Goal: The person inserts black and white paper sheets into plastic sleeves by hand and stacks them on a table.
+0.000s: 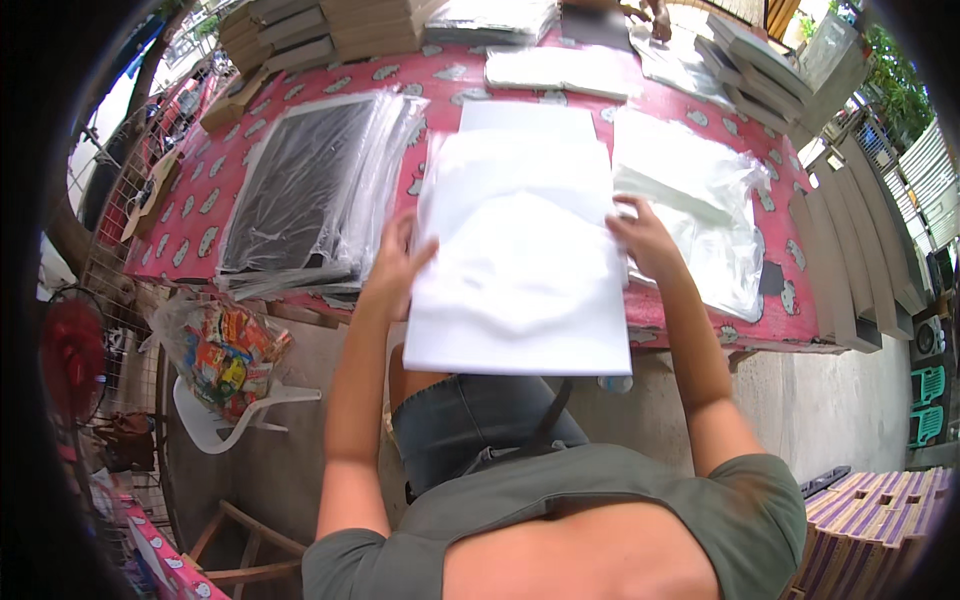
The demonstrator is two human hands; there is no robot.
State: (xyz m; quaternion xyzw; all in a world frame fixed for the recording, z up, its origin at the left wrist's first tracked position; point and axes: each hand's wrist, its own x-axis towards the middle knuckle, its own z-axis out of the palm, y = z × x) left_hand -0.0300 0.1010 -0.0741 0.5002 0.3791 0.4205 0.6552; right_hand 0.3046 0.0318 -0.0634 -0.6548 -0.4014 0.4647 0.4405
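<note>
A large white rectangular sheet (515,335) lies between my hands, reaching past the table's near edge. Its middle looks bulged, and glare and blur hide whether it is one layer or several. My left hand (398,265) grips its left edge, thumb on top. At the opposite edge, my right hand (645,237) holds it with bent fingers. Beyond it, a flat white panel (528,116) shows from underneath. On the left is a stack of dark panels in clear plastic (310,170); on the right lie white flat pieces in clear plastic (690,215).
The table has a pink patterned cover (190,225). White packets (560,72) and cardboard boxes (370,25) sit at its far side, near another person's hand (660,20). Grey boards (860,240) lean at the right end. A white chair (215,420) holds a bag of colourful wrappers (235,355).
</note>
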